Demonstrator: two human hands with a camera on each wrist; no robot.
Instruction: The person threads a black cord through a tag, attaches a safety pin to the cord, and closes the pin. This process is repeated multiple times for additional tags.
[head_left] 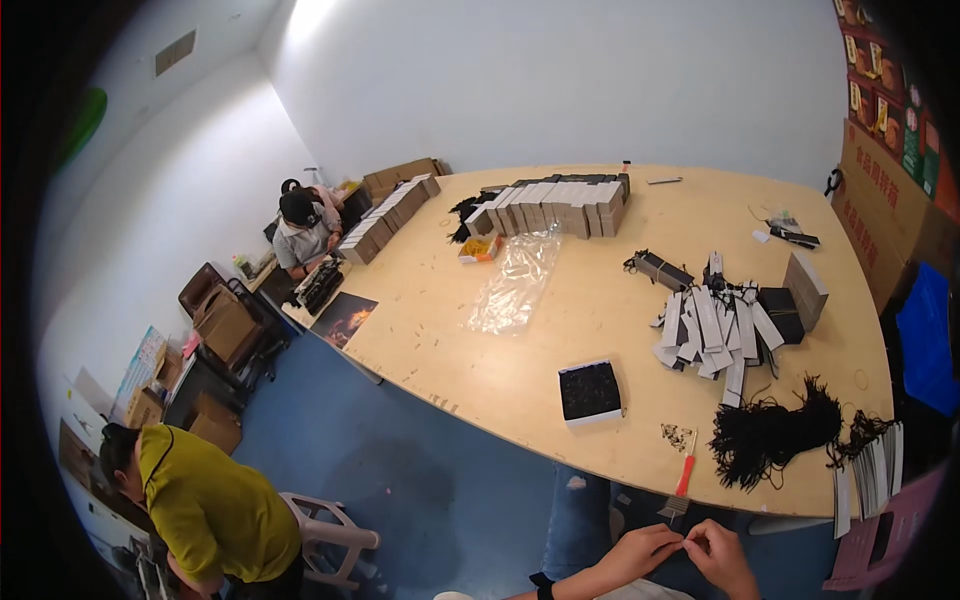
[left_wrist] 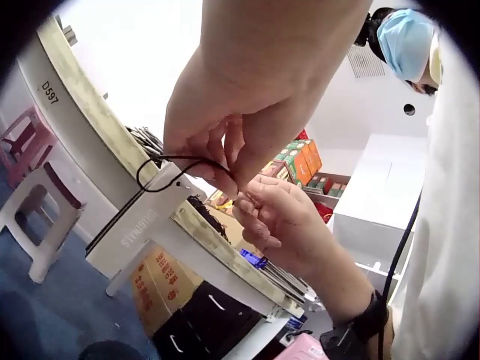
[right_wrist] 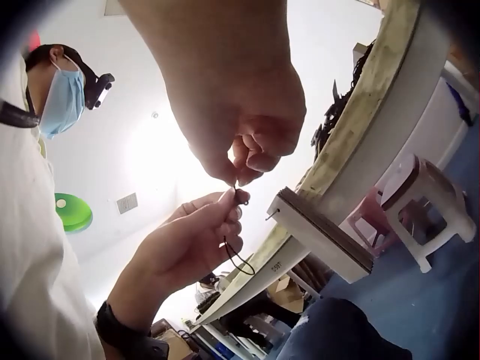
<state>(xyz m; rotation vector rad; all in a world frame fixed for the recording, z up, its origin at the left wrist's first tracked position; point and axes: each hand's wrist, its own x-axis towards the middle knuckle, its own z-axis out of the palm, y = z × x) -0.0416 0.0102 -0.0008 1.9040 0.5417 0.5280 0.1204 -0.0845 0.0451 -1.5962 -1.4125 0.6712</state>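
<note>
Past the right hand point(head_left: 722, 558), black cords point(head_left: 772, 438) lie beside a red-handled tool point(head_left: 685, 476).

Beyond the hands point(head_left: 645, 553), a lane is running between the square white box point(head_left: 590, 391) and red-handled tool point(head_left: 686, 473); heaped black cords point(head_left: 775, 440) are blocking right.

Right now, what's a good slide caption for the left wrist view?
Left hand and right hand, close together, pinch a looped black cord in front of a lettered white card.
</note>
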